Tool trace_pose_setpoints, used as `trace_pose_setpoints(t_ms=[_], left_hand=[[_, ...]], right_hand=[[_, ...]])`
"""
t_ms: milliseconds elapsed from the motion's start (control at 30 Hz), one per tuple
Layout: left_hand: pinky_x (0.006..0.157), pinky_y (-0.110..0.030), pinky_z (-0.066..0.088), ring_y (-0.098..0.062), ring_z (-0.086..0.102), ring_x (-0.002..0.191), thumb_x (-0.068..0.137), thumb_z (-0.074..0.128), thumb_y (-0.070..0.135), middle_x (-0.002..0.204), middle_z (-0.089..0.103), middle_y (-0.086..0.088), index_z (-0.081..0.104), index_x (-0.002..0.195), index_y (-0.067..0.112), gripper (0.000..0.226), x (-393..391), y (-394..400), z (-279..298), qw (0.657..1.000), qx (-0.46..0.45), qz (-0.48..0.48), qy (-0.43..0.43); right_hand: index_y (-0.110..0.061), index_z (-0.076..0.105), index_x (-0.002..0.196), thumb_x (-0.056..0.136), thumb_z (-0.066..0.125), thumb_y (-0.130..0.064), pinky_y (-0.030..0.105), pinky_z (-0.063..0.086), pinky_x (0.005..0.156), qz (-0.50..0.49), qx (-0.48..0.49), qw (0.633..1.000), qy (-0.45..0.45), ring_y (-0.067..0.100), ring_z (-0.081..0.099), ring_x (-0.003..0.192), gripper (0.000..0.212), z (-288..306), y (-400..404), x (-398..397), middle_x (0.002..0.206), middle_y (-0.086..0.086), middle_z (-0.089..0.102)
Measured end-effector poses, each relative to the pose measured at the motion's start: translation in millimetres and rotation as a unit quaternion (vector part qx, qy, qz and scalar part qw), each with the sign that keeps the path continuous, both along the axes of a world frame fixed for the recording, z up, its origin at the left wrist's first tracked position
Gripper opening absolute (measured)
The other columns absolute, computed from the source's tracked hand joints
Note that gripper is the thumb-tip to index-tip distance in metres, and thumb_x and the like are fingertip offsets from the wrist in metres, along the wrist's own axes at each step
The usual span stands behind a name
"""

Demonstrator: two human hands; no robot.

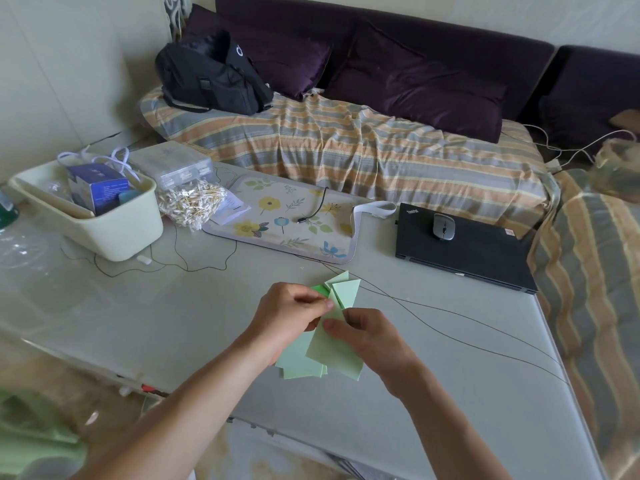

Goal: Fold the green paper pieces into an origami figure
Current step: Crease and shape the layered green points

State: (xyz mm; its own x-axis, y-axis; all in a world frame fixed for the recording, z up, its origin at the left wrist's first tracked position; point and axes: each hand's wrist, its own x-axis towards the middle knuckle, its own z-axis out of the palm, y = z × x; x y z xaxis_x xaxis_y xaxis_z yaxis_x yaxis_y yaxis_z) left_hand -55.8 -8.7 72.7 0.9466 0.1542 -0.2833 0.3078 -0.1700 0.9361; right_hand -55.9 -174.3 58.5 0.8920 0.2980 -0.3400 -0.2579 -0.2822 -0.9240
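Several pale green folded paper pieces (334,355) are bunched together just above the grey table (145,313), near its front middle. Folded tips (344,289) stick out beyond my fingers toward the far side. My left hand (291,317) pinches the pieces from the left, thumb and fingers curled on the upper part. My right hand (372,336) pinches them from the right, its thumb lying on a long flat strip. The lower ends of the strips fan out under both hands.
A cream bin (114,230) with a blue box stands at the back left beside a bag of cotton swabs (192,204). A floral mat (291,220) and a black laptop (474,261) with a mouse (444,226) lie behind. Thin cables (450,336) cross the table at right.
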Motion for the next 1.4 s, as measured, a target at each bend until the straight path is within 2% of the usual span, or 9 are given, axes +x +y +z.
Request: trace_pose_setpoints(t_ms=[167,300,633,800,933,1067,1133,1267,1400], left_hand=[[0.085,-0.042,0.062,-0.014,0.065,0.063,0.081,0.081,0.025,0.074,0.076,-0.010,0.081,0.076,0.020,0.007,1.2,-0.2,-1.5,1.000,0.003,0.011,-0.020],[0.089,-0.043,0.061,-0.015,0.065,0.064,0.081,0.082,0.028,0.076,0.075,-0.014,0.081,0.077,0.019,0.009,2.2,-0.1,-1.3,1.000,-0.019,0.017,-0.014],[0.074,-0.028,0.055,-0.015,0.057,0.059,0.084,0.080,0.022,0.066,0.064,-0.003,0.080,0.082,0.010,0.012,5.0,0.8,-2.0,0.996,-0.084,0.041,0.008],[0.078,-0.029,0.058,-0.012,0.061,0.059,0.086,0.079,0.020,0.068,0.069,-0.003,0.079,0.084,0.012,0.009,4.0,0.3,-2.3,0.997,-0.077,0.019,0.001],[0.077,-0.034,0.058,-0.012,0.060,0.061,0.081,0.078,0.022,0.066,0.070,-0.006,0.081,0.080,0.022,0.003,-1.6,-1.8,-6.8,0.999,0.002,-0.036,-0.023],[0.057,-0.014,0.043,0.002,0.053,0.051,0.084,0.077,0.024,0.054,0.064,0.014,0.082,0.082,0.026,0.006,-3.9,-4.8,-8.1,0.989,0.114,-0.053,-0.078],[0.052,-0.012,0.039,0.002,0.054,0.052,0.084,0.077,0.026,0.056,0.067,0.016,0.082,0.081,0.028,0.006,-4.6,-5.7,-6.6,0.980,0.156,-0.053,-0.107],[0.056,-0.021,0.046,-0.007,0.063,0.059,0.083,0.078,0.026,0.063,0.072,0.011,0.082,0.080,0.028,0.006,-6.0,-7.2,-5.8,0.975,0.177,-0.050,-0.128],[0.054,-0.011,0.040,0.003,0.060,0.056,0.081,0.081,0.031,0.062,0.071,0.015,0.083,0.079,0.028,0.004,-5.4,-7.5,-5.1,0.977,0.166,-0.039,-0.129]], right_hand=[[-0.011,0.076,0.090,0.095,0.067,-0.024,0.022,0.048,0.063,0.007,-0.013,1.000,-0.002,0.014,0.065,0.070,0.017,-1.1,-0.3,0.9,0.085,0.001,0.075],[-0.014,0.077,0.098,0.092,0.067,-0.030,0.032,0.051,0.075,0.024,-0.012,1.000,-0.010,0.017,0.069,0.081,0.020,-3.5,0.0,1.7,0.099,0.009,0.077],[-0.011,0.077,0.099,0.083,0.067,-0.038,0.034,0.049,0.075,0.043,0.016,0.999,-0.014,0.018,0.066,0.079,0.032,-4.3,2.5,0.9,0.102,0.015,0.075],[-0.011,0.076,0.090,0.091,0.069,-0.030,0.029,0.050,0.067,-0.006,0.005,1.000,-0.022,0.017,0.066,0.072,0.021,-5.1,1.8,3.0,0.092,0.013,0.076],[-0.007,0.076,0.086,0.094,0.069,-0.027,0.022,0.045,0.058,-0.099,0.012,0.995,-0.015,0.013,0.059,0.065,0.022,-6.1,-2.7,8.8,0.073,0.000,0.069],[-0.006,0.076,0.090,0.095,0.068,-0.029,0.029,0.042,0.066,-0.116,0.019,0.993,-0.011,0.015,0.056,0.068,0.025,-9.8,-4.4,10.8,0.076,0.002,0.067],[-0.006,0.076,0.090,0.095,0.067,-0.029,0.030,0.042,0.067,-0.116,0.023,0.993,-0.010,0.015,0.055,0.069,0.025,-10.1,-3.1,10.5,0.077,0.002,0.066],[-0.006,0.076,0.089,0.095,0.068,-0.029,0.027,0.041,0.064,-0.121,0.022,0.992,-0.012,0.014,0.055,0.067,0.024,-9.6,-2.4,10.7,0.075,0.000,0.065],[-0.006,0.075,0.087,0.093,0.071,-0.032,0.028,0.040,0.063,-0.121,0.019,0.992,-0.020,0.014,0.053,0.065,0.027,-9.4,-1.6,10.4,0.072,-0.001,0.063]])
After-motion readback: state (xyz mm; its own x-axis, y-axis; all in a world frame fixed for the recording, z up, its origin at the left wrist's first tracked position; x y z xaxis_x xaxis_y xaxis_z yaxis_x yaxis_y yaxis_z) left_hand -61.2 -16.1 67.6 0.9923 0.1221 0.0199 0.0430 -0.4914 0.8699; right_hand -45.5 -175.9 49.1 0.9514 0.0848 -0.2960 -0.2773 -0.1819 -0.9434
